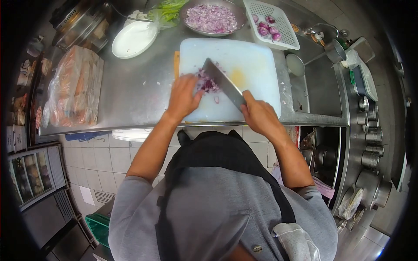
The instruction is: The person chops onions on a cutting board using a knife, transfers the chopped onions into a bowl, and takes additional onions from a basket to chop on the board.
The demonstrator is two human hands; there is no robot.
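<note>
My right hand point(261, 114) is wrapped around the handle of a cleaver point(224, 81), whose broad blade slants up and left over the white cutting board point(257, 56). Chopped red onion point(209, 84) lies in a small heap along the blade's left side. Beside that heap, on the board's left part, is my left hand point(185, 93), thumb apart from the fingers and nothing visible in its grasp. One loose onion piece point(216, 99) sits just below the heap. A yellowish stain marks the board right of the blade.
Behind the board stand a metal bowl point(185, 19) of chopped onion and a white perforated basket point(287, 32) with several peeled onions. A white oval plate point(130, 41) and leafy greens point(170, 11) are back left. Bagged bread-like food point(74, 87) sits far left; a sink point(322, 87) lies right.
</note>
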